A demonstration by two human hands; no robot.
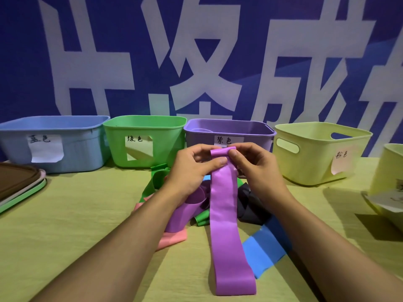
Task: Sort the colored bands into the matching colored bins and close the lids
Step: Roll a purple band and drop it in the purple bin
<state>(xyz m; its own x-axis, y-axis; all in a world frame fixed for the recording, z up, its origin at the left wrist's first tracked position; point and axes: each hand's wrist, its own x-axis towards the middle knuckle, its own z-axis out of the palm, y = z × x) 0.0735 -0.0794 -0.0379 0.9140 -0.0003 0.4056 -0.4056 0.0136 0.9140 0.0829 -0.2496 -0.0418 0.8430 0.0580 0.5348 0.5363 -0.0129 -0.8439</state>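
I am pinching the top end of the purple band (223, 214) between both hands, my left hand (192, 168) gripping it with thumb laid across the front and my right hand (250, 164) nipping the folded edge from the other side, both sets of fingers curled round it. The band is hanging down from my grip and its lower loop is lying on the bench (87, 225) close to me. Just beyond my hands the purple bin (250, 136) is standing open, with something pale lying inside that I cannot make out. Under and behind my wrists the pile is waiting: another purple band (185, 212), a green band (152, 184), a pink band (172, 238), a blue band (263, 251) and a dark band (248, 205), all overlapping. To the left the green bin (165, 149) and the blue bin (76, 153) are standing open, to the right a yellow bin (316, 166), and the lids (19, 184) are lying stacked at the far left edge. I am judging the lift to be the risk: the long tail is lying against the pile, so it may drag a neighbour along or catch on the bin rim and flop outside. The stretchy strip may also slip from a two-point pinch if I am swinging it fast, and the paper label on the bin front may get knocked.
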